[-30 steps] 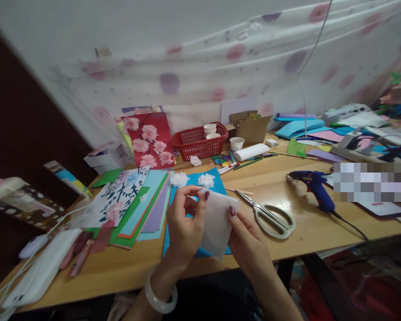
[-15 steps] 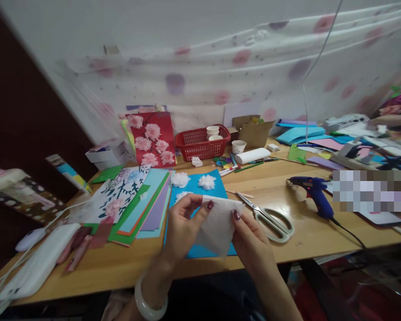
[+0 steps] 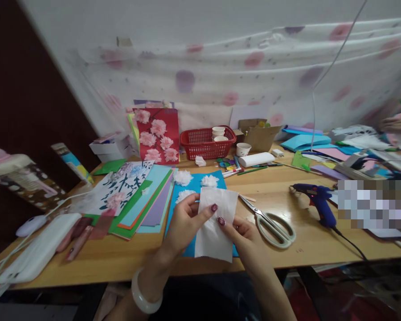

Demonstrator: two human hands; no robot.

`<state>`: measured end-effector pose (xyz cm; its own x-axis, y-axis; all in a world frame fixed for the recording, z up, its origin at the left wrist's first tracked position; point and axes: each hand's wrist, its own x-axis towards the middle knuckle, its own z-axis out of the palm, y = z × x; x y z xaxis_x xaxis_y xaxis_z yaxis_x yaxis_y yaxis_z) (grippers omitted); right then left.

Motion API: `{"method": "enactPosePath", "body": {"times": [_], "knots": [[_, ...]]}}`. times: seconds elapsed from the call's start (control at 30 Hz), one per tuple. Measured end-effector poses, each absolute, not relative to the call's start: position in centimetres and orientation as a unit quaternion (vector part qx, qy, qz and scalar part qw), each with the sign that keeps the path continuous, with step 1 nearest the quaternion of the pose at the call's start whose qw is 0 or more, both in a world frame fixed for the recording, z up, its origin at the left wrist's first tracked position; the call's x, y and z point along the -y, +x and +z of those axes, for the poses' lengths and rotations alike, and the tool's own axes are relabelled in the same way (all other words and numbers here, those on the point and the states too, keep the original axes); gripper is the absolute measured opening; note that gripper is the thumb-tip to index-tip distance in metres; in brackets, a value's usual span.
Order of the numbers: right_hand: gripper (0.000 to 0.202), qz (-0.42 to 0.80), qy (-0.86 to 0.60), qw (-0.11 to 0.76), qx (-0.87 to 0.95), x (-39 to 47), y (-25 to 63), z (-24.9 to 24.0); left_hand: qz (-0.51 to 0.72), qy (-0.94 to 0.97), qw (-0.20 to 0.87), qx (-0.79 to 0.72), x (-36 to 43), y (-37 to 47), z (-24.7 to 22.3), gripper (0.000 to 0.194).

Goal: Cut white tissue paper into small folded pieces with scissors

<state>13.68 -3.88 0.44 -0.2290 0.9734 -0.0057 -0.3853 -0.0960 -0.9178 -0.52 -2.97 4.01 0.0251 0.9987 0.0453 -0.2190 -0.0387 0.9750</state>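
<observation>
A white sheet of tissue paper (image 3: 217,240) is held upright between my two hands, above the front edge of the desk. My left hand (image 3: 185,223) pinches its left side with the thumb on the face toward me. On the other side, my right hand (image 3: 245,236) grips the sheet, its thumb near the left thumb and its fingers partly hidden behind. Behind the tissue lies a blue sheet (image 3: 217,175) with several fluffy white paper flowers (image 3: 209,180). To the right of my right hand rest scissors (image 3: 270,225), blades pointing away.
A blue glue gun (image 3: 316,200) with its cord lies right of the scissors. Coloured papers (image 3: 153,216) are fanned out at left. At the back stand a red basket (image 3: 200,147) and a red flower picture (image 3: 158,133). Another person's hand (image 3: 399,125) shows at far right.
The tissue went from slanting, folded over along its top edge, to a flat upright rectangle facing me. My thumbs have come closer together on it. The view has shifted slightly.
</observation>
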Motion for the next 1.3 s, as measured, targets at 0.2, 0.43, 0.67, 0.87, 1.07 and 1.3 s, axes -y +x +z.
{"method": "enactPosePath", "body": {"times": [0.2,0.43,0.67,0.87,1.07,1.3], "knots": [[0.031,0.643,-0.353,0.532,0.423,3.8,13.8,0.3,0.485,0.539,0.516,-0.456,3.5,-1.7,3.4,0.020],[0.032,0.629,-0.356,0.520,0.455,3.8,13.8,0.2,0.464,0.556,0.508,-0.467,3.7,-3.2,3.1,0.016],[0.027,0.615,-0.336,0.518,0.491,3.9,13.6,0.0,0.496,0.567,0.488,-0.442,3.9,-3.1,2.8,0.024],[0.025,0.560,-0.363,0.542,0.511,3.9,13.3,-0.1,0.513,0.561,0.448,-0.470,4.6,-2.7,2.2,0.024],[0.019,0.485,-0.384,0.532,0.578,4.3,14.1,-0.3,0.516,0.490,0.553,-0.434,4.5,-3.6,2.0,0.018],[0.025,0.389,-0.428,0.592,0.561,4.2,14.0,-0.9,0.567,0.143,0.756,-0.295,4.7,-2.8,2.1,0.024]]}}
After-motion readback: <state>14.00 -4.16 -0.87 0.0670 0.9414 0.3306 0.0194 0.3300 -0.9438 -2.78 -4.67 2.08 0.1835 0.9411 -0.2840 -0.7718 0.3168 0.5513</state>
